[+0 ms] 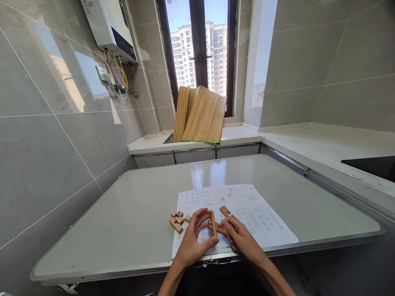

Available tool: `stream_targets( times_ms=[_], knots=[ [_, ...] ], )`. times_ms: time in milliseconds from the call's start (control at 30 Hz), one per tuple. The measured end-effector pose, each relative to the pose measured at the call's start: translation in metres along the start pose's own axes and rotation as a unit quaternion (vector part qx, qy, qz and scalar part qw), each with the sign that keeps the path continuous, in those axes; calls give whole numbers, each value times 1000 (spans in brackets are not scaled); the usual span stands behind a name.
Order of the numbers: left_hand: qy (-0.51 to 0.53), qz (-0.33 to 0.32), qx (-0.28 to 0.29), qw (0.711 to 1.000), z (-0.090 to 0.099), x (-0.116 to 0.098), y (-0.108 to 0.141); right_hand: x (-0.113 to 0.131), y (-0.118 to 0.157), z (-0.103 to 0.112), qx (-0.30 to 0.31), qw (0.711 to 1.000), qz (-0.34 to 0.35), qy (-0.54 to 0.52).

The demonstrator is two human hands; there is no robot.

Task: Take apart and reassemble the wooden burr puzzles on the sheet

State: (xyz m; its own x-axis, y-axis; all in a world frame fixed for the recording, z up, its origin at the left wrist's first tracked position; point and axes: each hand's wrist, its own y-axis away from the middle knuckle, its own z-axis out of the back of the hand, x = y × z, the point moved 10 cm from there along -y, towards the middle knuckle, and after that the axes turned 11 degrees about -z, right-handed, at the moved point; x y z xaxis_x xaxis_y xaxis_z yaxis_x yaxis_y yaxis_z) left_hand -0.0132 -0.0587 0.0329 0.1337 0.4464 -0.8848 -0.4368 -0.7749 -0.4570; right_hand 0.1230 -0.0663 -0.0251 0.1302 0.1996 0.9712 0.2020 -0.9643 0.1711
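Note:
My left hand (197, 234) is closed on a flat wooden puzzle piece (213, 225), its fingers at the top end and its thumb at the bottom. Between finger and thumb my right hand (242, 238) pinches a notched wooden puzzle piece (221, 230), whose left end meets the flat piece. Whether the two are joined I cannot tell. Just beyond my right hand a loose wooden piece with a notch (225, 211) lies on the printed instruction sheet (268, 224). A cluster of small wooden blocks (176, 224) rests left of my left hand, partly on the sheet's edge.
A white folding table (123, 222) with a metal rim holds everything. Behind it runs a white counter (240, 132), with a folded bamboo mat (203, 117) leaning by the window. A black panel (375, 165) sits in the right counter. A water heater (109, 28) hangs on the left wall.

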Motion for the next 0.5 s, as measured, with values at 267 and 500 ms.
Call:
stream_targets(
  times_ms=[267,500],
  knots=[
    [19,17,31,999,-5,6,2,-4,-3,-5,39,999,-5,-25],
    [-20,7,23,999,-8,-2,-1,-1,-1,-3,18,1000,8,3]
  ],
)
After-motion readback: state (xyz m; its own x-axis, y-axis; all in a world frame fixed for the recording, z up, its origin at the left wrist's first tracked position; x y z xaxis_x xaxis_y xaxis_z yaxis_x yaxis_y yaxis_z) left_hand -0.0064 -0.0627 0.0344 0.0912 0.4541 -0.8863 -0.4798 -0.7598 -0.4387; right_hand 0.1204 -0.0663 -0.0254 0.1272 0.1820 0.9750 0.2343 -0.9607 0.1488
